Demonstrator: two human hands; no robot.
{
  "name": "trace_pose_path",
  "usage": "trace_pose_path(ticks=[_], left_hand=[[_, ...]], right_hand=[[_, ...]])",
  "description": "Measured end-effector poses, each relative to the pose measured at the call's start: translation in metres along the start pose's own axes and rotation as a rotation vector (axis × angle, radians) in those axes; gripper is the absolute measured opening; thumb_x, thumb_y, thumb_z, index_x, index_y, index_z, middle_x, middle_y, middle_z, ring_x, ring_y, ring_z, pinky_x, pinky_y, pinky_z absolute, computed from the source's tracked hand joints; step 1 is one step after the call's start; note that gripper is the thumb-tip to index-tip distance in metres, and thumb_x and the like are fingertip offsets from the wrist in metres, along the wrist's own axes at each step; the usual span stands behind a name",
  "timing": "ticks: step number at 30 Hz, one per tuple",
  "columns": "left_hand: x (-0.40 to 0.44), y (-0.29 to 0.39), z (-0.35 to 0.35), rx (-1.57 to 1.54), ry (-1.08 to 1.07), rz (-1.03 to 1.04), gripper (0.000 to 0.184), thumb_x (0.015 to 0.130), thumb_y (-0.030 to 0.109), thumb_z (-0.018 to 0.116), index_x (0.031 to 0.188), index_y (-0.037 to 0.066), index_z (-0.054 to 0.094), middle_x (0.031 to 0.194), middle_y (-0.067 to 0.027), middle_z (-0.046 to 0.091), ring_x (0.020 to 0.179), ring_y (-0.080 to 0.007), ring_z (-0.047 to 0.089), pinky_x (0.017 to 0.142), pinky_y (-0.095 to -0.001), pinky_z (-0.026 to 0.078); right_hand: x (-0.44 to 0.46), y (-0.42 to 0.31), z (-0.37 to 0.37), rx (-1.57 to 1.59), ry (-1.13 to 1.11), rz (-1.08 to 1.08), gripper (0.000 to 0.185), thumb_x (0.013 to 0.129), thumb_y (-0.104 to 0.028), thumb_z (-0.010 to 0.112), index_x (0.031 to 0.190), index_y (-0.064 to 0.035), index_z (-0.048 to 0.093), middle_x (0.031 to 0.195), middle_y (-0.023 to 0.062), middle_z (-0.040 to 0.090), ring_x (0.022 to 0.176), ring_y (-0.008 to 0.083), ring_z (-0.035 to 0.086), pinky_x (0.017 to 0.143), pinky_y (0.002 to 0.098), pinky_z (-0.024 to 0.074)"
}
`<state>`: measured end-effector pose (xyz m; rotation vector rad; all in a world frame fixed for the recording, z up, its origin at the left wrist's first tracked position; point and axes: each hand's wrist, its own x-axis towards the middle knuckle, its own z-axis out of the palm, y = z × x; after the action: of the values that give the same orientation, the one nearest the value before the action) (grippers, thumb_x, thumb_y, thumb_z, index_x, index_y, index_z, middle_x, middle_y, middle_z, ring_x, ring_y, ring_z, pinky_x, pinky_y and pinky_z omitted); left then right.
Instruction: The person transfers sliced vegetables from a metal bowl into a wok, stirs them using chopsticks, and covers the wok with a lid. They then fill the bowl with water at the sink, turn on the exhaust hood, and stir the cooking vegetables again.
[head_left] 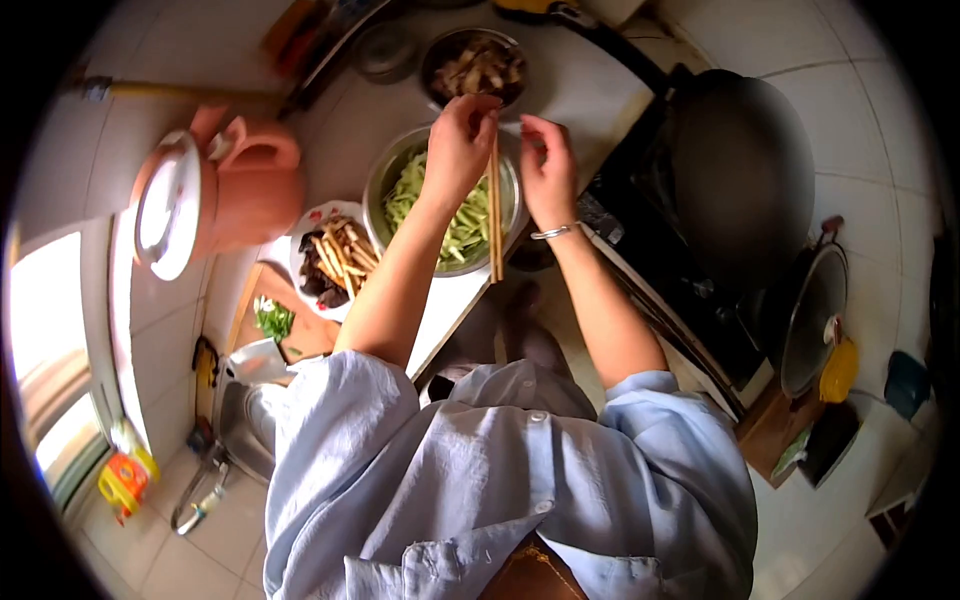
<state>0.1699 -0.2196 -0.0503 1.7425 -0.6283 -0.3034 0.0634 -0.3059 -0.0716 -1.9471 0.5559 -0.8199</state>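
My left hand (460,150) is over the upper part of a metal bowl (375,205) of sliced green vegetable (465,235), its fingers pinched together; what they hold, if anything, is too small to tell. A pair of wooden chopsticks (495,215) lies across the bowl's right side, upper ends beside the left fingertips. My right hand (549,170) hovers at the bowl's right rim, fingers loosely curled and apart, with nothing visible in them. Just beyond both hands sits a smaller bowl (430,85) of brownish pieces (480,72).
A plate (300,255) of pale strips and dark pieces is left of the bowl, near a cutting board (248,315) with chopped greens. A black wok (745,180) sits on the stove (690,290) at right. A sink (240,425) and pink pitcher (255,195) are at left.
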Motion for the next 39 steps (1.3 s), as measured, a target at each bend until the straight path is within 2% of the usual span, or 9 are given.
trace_pose_path(ticks=[4,10,17,20,22,24,29,33,39], left_hand=[[-0.009,0.005,-0.036,-0.060,0.009,-0.124,0.020,0.093,0.007,0.054,0.109,-0.004,0.061,0.095,-0.0080,0.066,0.085,-0.0119,0.060,0.076,-0.0239,0.047],[-0.100,0.023,-0.072,-0.194,0.045,-0.240,0.016,0.095,0.011,0.055,0.098,-0.004,0.060,0.082,-0.0043,0.062,0.077,-0.0105,0.057,0.073,-0.0241,0.047],[-0.222,-0.024,-0.063,-0.644,0.030,-0.957,0.019,0.096,0.011,0.049,0.109,-0.002,0.052,0.095,-0.0071,0.061,0.083,-0.0140,0.060,0.081,-0.0285,0.051],[-0.213,-0.033,-0.053,-0.819,0.224,-0.962,0.024,0.095,0.008,0.049,0.117,-0.002,0.047,0.098,-0.0087,0.061,0.083,-0.0173,0.061,0.083,-0.0311,0.053],[-0.209,-0.051,-0.048,-0.890,0.313,-0.893,0.032,0.092,0.004,0.052,0.123,0.006,0.043,0.103,-0.0117,0.060,0.085,-0.0231,0.064,0.079,-0.0358,0.055],[-0.205,-0.070,-0.048,-0.816,0.359,-0.995,0.034,0.092,0.002,0.051,0.124,0.009,0.042,0.109,-0.0108,0.059,0.087,-0.0236,0.064,0.077,-0.0371,0.056],[-0.190,-0.058,-0.043,-0.959,0.295,-0.783,0.059,0.087,-0.008,0.042,0.140,0.016,0.030,0.137,-0.0121,0.042,0.118,-0.0310,0.051,0.094,-0.0455,0.049],[-0.191,-0.048,-0.042,-0.925,0.329,-0.830,0.063,0.085,-0.010,0.040,0.141,0.015,0.028,0.138,-0.0131,0.040,0.120,-0.0335,0.049,0.096,-0.0505,0.048],[-0.200,0.018,-0.036,-0.868,0.265,-0.776,0.061,0.084,-0.007,0.041,0.139,0.016,0.028,0.132,-0.0147,0.045,0.114,-0.0330,0.054,0.090,-0.0498,0.053]], right_hand=[[-0.023,0.003,-0.009,-0.046,-0.133,0.005,0.028,0.082,0.004,0.056,0.108,-0.0057,0.058,0.098,0.0126,0.059,0.090,0.0302,0.060,0.077,0.0367,0.0486],[-0.060,-0.002,-0.015,-0.240,-0.335,-0.238,0.032,0.077,0.005,0.058,0.105,-0.0075,0.064,0.104,0.0107,0.055,0.092,0.0296,0.056,0.081,0.0382,0.0454],[-0.071,0.001,-0.012,-0.354,-0.527,-0.263,0.020,0.081,-0.008,0.056,0.095,-0.0116,0.070,0.106,0.0076,0.054,0.099,0.0260,0.054,0.085,0.0401,0.0422],[-0.065,-0.002,-0.013,-0.389,-0.614,-0.282,0.018,0.081,-0.008,0.057,0.092,-0.0116,0.070,0.108,0.0080,0.053,0.101,0.0263,0.054,0.085,0.0405,0.0421],[-0.067,0.003,-0.008,-0.385,-0.610,-0.284,0.016,0.082,-0.011,0.058,0.091,-0.0123,0.070,0.108,0.0091,0.054,0.101,0.0270,0.054,0.087,0.0402,0.0426],[-0.073,0.012,-0.003,-0.338,-0.468,-0.342,0.014,0.077,-0.009,0.063,0.090,-0.0121,0.069,0.108,0.0075,0.054,0.094,0.0262,0.057,0.084,0.0367,0.0441],[-0.073,-0.003,-0.011,-0.456,-0.456,-0.411,0.011,0.079,-0.010,0.062,0.090,-0.0123,0.064,0.106,0.0064,0.050,0.101,0.0240,0.052,0.086,0.0356,0.0433],[-0.070,-0.024,-0.025,-0.271,-0.403,-0.387,0.012,0.080,-0.007,0.061,0.092,-0.0076,0.058,0.108,0.0106,0.047,0.099,0.0268,0.054,0.086,0.0370,0.0455],[-0.077,-0.072,-0.076,0.107,-0.308,-0.375,0.021,0.071,-0.004,0.072,0.087,-0.0044,0.059,0.099,0.0111,0.047,0.083,0.0244,0.057,0.067,0.0340,0.0494]])
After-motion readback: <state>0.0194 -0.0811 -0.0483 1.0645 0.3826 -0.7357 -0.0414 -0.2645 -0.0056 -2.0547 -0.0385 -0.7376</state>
